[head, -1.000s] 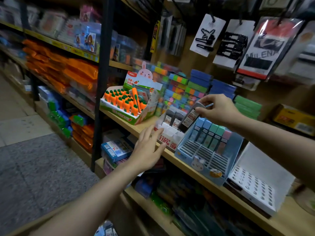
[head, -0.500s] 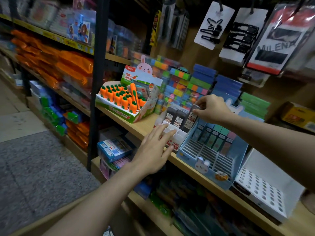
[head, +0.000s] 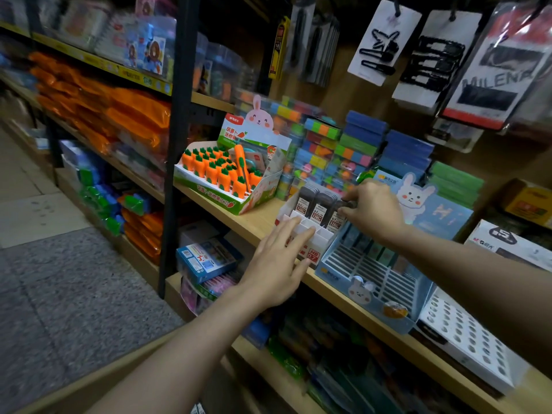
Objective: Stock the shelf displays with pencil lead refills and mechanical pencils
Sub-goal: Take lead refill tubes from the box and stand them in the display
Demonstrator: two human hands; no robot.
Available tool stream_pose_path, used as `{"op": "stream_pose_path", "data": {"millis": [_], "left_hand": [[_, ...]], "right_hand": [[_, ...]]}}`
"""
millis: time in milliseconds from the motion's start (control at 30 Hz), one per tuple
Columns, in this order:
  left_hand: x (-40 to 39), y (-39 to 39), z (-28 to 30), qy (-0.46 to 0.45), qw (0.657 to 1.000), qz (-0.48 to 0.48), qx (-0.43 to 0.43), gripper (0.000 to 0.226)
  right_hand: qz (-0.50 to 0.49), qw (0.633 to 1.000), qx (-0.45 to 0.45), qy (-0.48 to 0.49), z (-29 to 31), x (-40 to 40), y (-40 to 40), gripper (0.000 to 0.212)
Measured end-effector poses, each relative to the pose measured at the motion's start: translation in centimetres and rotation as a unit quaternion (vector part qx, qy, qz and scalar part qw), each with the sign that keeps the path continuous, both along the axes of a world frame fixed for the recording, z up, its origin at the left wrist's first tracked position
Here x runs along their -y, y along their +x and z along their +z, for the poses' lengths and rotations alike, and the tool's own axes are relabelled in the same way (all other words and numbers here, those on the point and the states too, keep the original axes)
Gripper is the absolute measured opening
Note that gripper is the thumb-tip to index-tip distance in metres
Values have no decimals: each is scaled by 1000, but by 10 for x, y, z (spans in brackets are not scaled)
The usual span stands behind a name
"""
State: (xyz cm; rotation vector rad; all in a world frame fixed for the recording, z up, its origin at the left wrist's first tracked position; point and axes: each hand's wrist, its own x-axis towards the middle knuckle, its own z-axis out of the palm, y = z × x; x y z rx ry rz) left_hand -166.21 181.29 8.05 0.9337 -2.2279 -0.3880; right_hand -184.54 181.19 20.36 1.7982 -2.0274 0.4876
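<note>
Running along under everything, the wooden shelf point(head: 251, 222) carries the white lead display box point(head: 310, 234) right at its front edge, just beside the blue bunny tray point(head: 370, 276). The left hand point(head: 276, 264) lies open, straight fingers against the box's front. The right hand point(head: 373, 209) pinches the top of a dark lead refill case point(head: 336, 218), which stands in the back row beside two others point(head: 312, 206). Pushing down too hard could, I think, tip the light box off the edge; a crooked entry might jam the case or knock over its neighbours.
</note>
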Motion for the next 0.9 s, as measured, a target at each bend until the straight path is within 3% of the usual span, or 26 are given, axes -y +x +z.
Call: {"op": "stream_pose_path", "data": {"millis": [200, 367, 533, 600, 700, 900], "left_hand": [[-7, 5, 3, 12, 999, -28, 13, 63], [-22, 22, 2, 2, 999, -31, -45, 49], [-44, 64, -29, 175, 982, 41, -54, 15], [-56, 92, -57, 277, 957, 77, -30, 11], [-84, 143, -108, 416, 893, 172, -28, 24], [-143, 180, -209, 506, 768, 383, -87, 24]], "right_hand": [[8, 1000, 19, -15, 2, -12, -3, 32], [76, 988, 120, -60, -9, -43, 7, 12], [192, 944, 267, 41, -71, -87, 66, 18], [231, 919, 292, 128, -111, -101, 91, 15], [244, 887, 303, 248, -177, -114, 123, 12], [148, 816, 408, 383, -293, -124, 167, 14]]}}
